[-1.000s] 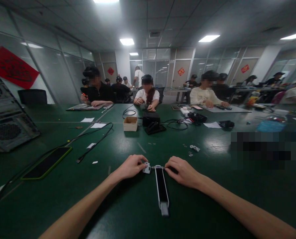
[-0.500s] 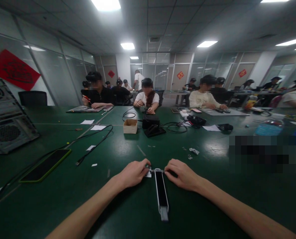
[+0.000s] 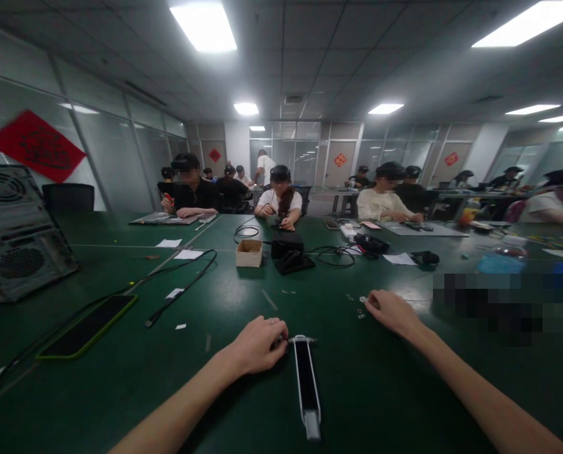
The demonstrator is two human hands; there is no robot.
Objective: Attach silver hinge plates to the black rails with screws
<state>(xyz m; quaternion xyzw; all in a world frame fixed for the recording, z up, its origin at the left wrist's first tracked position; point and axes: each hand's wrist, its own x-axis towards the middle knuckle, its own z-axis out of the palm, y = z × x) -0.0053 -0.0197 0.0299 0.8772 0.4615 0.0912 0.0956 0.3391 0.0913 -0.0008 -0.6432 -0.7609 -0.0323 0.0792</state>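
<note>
A long, narrow object with a white frame and a black middle lies on the green table, its pale grey end towards me and a thin metal crosspiece at its far end. My left hand rests just left of that crosspiece, fingers curled together; whatever they hold is hidden. Further out to the right, my right hand pinches at a small white piece. Its fingers cover most of that spot. A few tiny ring-like bits lie beside the fingertips.
A small cardboard box and a black box-shaped device stand ahead. To the left are a green-edged black phone-like slab, a black cable and a computer case. Several people sit across the table.
My right hand has left the crosspiece and moved right and away from me to the small white pieces. My left hand stays by the crosspiece. The view has tilted up slightly.
</note>
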